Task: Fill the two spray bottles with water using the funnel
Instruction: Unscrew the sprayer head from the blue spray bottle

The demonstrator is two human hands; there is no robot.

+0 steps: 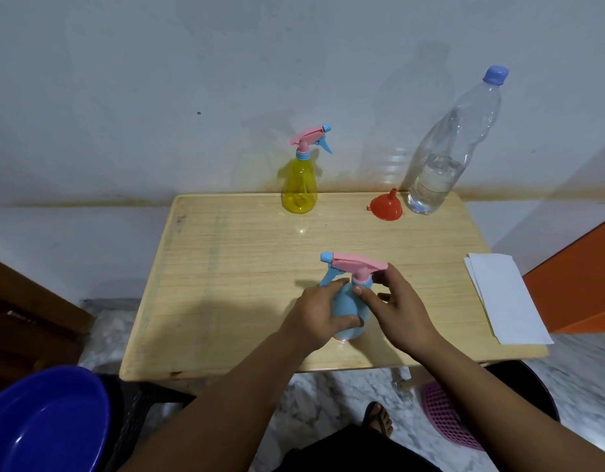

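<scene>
1. Near the front edge of the wooden table [226,301], about midway along it, stands the blue spray bottle [349,308] with its pink spray head [358,264] on.
2. Left hand [316,311] grasps the bottle's body, fingers and thumb wrapped round it.
3. Right hand [401,308] pinches the collar under the spray head with thumb and fingers.
4. At the back edge stands the yellow spray bottle [299,185], its head on.
5. Toward the back right corner the red funnel [386,206] rests mouth down, just beside the capped, partly filled water bottle [447,155].
6. White papers [505,301] overhang the right edge.
7. A blue basin [45,424] sits below the table's front left corner.
</scene>
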